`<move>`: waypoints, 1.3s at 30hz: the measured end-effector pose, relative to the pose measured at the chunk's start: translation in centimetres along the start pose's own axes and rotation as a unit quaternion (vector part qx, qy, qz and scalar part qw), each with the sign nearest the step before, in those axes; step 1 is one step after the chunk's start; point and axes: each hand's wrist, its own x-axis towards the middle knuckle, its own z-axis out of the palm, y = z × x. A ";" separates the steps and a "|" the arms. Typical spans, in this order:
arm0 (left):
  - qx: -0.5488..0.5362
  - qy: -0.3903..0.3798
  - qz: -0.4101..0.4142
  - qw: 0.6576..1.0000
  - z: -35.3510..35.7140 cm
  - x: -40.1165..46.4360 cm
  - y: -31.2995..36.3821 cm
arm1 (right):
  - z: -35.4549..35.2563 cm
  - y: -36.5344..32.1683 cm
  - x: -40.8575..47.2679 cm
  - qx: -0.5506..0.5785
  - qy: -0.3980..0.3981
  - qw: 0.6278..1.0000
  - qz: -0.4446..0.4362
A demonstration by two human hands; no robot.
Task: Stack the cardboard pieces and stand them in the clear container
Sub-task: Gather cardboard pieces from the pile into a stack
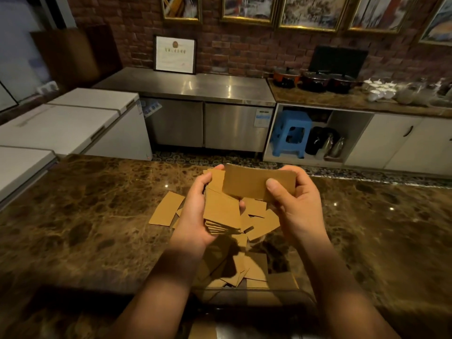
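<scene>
Marble counter [97, 216] with loose cardboard pieces [166, 209] beneath both hands [195, 216].

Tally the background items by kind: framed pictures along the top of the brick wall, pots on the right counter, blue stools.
Framed pictures: 5
Pots: 3
Blue stool: 1
Total: 9

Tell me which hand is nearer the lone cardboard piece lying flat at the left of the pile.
Left. The left hand is just right of that flat piece; the right hand is farther right.
</scene>
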 end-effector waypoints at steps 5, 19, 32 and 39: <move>0.008 -0.025 -0.005 1.000 0.8 0.7 0.0 | -0.4 0.6 0.9 0.131 0.051 0.983 0.122; 0.005 -0.054 0.020 0.998 1.4 1.2 -0.2 | 1.7 1.1 -1.9 -0.345 -0.129 0.912 -0.183; 0.065 -0.042 -0.003 0.997 0.3 -0.4 -0.5 | 1.6 3.2 -2.0 -0.448 -0.177 0.831 -0.280; 0.028 -0.072 -0.021 0.997 -2.6 -0.6 -0.9 | 0.4 5.1 -0.7 -0.456 -0.207 0.848 -0.175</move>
